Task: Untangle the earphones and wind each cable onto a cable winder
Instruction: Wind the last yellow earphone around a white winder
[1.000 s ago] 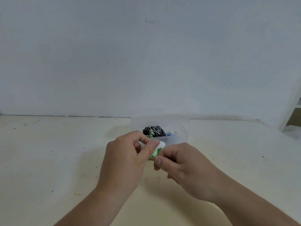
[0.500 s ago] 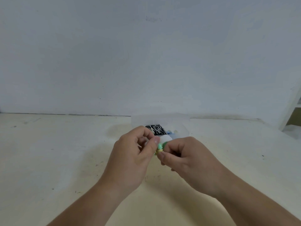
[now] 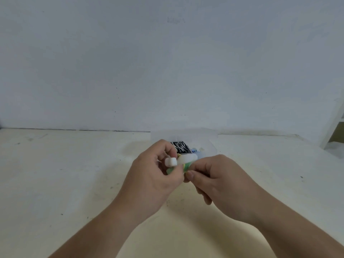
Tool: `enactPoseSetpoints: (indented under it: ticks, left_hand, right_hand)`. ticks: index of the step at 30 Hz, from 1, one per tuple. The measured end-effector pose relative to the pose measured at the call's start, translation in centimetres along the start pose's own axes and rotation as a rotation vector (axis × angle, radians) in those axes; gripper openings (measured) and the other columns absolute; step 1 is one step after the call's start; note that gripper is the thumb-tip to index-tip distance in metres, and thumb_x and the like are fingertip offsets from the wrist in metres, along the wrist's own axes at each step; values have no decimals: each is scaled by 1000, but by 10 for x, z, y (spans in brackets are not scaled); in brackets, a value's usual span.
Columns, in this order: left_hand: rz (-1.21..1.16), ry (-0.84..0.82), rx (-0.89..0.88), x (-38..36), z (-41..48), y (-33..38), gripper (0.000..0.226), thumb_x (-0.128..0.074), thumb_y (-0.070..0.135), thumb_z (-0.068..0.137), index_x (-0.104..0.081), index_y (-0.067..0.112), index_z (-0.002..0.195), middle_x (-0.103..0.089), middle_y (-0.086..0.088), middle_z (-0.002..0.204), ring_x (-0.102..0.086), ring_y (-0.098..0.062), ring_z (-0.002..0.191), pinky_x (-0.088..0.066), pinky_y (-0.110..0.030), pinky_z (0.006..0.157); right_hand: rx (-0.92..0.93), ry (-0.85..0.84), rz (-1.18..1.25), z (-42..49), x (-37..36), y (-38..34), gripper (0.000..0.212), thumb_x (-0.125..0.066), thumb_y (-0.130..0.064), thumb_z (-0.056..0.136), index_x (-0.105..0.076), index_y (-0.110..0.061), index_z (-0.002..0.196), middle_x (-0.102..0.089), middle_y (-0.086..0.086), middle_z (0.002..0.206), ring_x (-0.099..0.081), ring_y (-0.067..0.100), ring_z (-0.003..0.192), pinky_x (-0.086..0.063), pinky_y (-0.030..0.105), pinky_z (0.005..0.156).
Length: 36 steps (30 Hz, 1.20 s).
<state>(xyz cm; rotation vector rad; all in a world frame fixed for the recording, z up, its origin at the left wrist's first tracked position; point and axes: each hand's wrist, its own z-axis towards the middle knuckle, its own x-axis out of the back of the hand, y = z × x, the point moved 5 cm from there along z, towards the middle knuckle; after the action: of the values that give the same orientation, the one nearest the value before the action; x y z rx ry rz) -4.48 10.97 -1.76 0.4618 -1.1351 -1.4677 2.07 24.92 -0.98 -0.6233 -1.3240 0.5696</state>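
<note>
Wall (image 3: 167,62), pale grey-white, fills the upper half of the frame; a cream surface (image 3: 55,183) with small dark specks takes the lower half. Both forearms come up from the bottom edge and the hands meet just below the middle of the frame, raised above the surface.

Between them sits the cable winder (image 3: 187,158), a small white-and-green piece, white on top and green beneath. The left hand (image 3: 152,175) is curled closed round its left end: the fingers bend over a small white stub (image 3: 171,162) and the thumb lies across the green part. Whether the stub belongs to the winder or to an earphone cannot be told. The right hand (image 3: 221,183) pinches the winder's right side, thumb tip against the green edge and the other fingers folded beneath. The two thumbs almost touch.

Just behind the hands, toward the wall, stands a clear plastic box (image 3: 212,140). Inside it lies a black item with white streaks (image 3: 179,147), and beside that something small and blue (image 3: 194,150), too blurred to identify. At the right edge of the frame leans a white frame (image 3: 333,127).
</note>
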Motion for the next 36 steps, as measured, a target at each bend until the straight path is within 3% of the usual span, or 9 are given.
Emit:
enactPoseSetpoints:
  ticks: [4, 8, 13, 16, 22, 27, 33, 36]
  left_hand:
    - [28, -14, -38, -1, -2, 2, 15, -69, 23, 72, -60, 23, 84, -52, 5, 63, -43, -11, 54, -38, -22, 51]
    - [23, 6, -34, 0, -2, 3, 21, -77, 13, 79, -61, 26, 84, -57, 0, 68, -47, -11, 55, -40, -22, 51]
    - [3, 21, 1, -1, -3, 2, 18, -80, 19, 78, -64, 27, 82, -59, 6, 68, -53, -13, 54, -48, -25, 52]
    - [-153, -27, 104, -2, -2, -4, 17, -82, 13, 79, -68, 22, 83, -61, 4, 68, -63, -18, 61, -59, -32, 61]
    - [-378, -36, 231, -3, -1, -7, 12, -70, 0, 87, -71, 11, 91, -67, -10, 77, -71, -25, 67, -60, -33, 66]
    - [-333, 92, 233, 4, 1, -9, 12, -69, -3, 87, -68, 10, 89, -67, -22, 81, -68, -22, 62, -60, -32, 62]
    - [-202, 119, 177, 3, -1, -6, 17, -80, 2, 77, -65, 8, 83, -65, -16, 71, -65, -22, 58, -59, -26, 57]
    - [-89, 135, 135, 5, -1, -5, 19, -81, 7, 76, -67, 19, 79, -65, -7, 67, -68, -29, 59, -61, -38, 61]
  right_hand:
    - [-52, 71, -54, -3, 4, -1, 35, -58, -34, 96, -64, -14, 69, -65, -1, 58, -67, 13, 50, -44, 19, 51]
    - [-74, 93, -78, -4, 6, -4, 35, -54, -38, 98, -66, -16, 73, -64, -3, 57, -66, 11, 47, -47, 22, 50]
    - [-110, 98, -20, -4, 4, -3, 41, -48, -43, 100, -64, -19, 71, -60, -7, 50, -63, 12, 43, -47, 22, 49]
    - [-78, 127, 10, -3, 6, -2, 40, -47, -41, 101, -63, -18, 72, -60, -6, 52, -63, 12, 45, -43, 19, 48]
    - [-45, 145, 159, -1, 12, 1, 35, -47, -29, 103, -66, -14, 78, -60, -4, 56, -66, 15, 51, -46, 24, 58]
    - [4, 79, 73, -3, 3, -5, 29, -53, -28, 100, -67, -17, 77, -60, -7, 56, -65, 10, 50, -46, 19, 54]
    - [30, 61, -25, -6, -6, -11, 33, -58, -31, 97, -61, -28, 64, -58, -11, 53, -64, 7, 49, -41, 13, 49]
    - [-8, 125, 17, -5, -1, -10, 32, -60, -31, 96, -62, -25, 64, -61, -7, 53, -65, 8, 48, -41, 13, 47]
